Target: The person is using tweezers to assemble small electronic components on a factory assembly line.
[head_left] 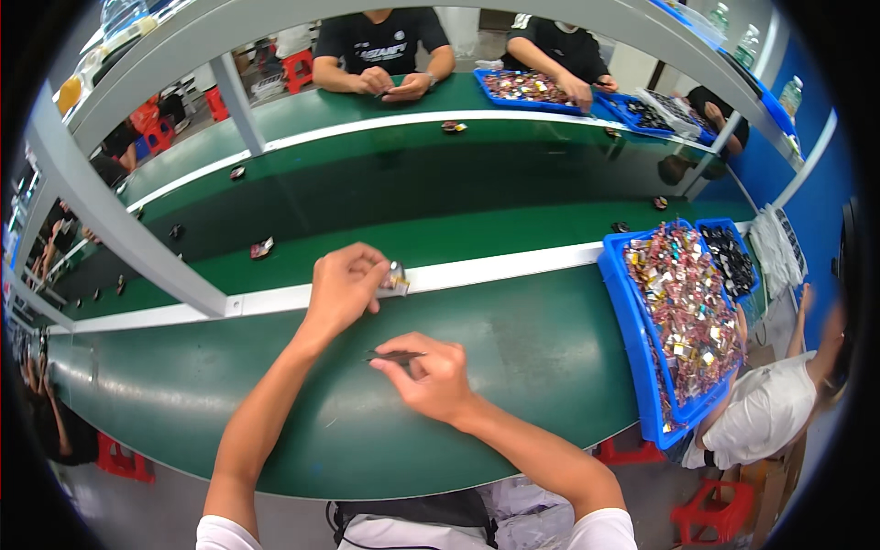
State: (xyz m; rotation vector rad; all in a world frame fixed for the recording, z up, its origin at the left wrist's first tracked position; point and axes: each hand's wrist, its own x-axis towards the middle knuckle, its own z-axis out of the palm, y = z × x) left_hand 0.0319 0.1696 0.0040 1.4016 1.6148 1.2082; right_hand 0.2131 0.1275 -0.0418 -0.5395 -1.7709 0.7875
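Observation:
My left hand point(344, 286) reaches over the white rail point(513, 268) between my green work surface and the conveyor. Its fingers are closed on the edge of a small electronic part point(394, 278), silvery and dark, slightly blurred. Nearer to me, above the green tabletop point(541, 357), my right hand point(431, 376) pinches dark tweezers point(396, 355) whose tips point left. Nothing shows between the tweezers' tips.
To the right stands a blue tray point(653, 394) heaped with small wired components point(683, 321); behind it is a bin of black parts point(729, 259). Scattered assemblies point(262, 247) lie on the green conveyor point(367, 192). Grey frame posts point(137, 211) rise at left. Co-workers sit across and at right.

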